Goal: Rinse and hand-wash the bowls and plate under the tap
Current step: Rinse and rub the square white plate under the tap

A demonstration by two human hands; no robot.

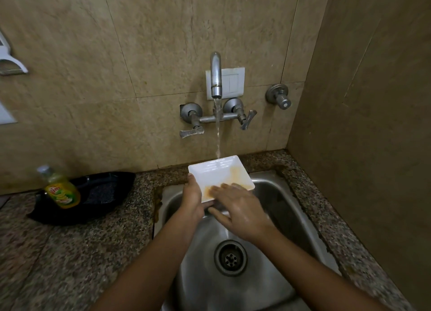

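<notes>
A white square plate (217, 171) with orange-brown smears is held tilted over the steel sink (275, 199). My left hand (192, 199) grips its near left edge from below. My right hand (240, 206) lies flat with spread fingers on the plate's near part, over the stain. Water runs from the wall tap (216, 77) and lands on the plate's far edge. No bowls are in view.
A yellow dish-soap bottle (61, 189) stands on the speckled granite counter (70, 245) at the left, in front of a black tray (102, 189). Two tap levers (191, 132) sit below the spout. A tiled side wall closes the right. The drain (230, 257) lies between my forearms.
</notes>
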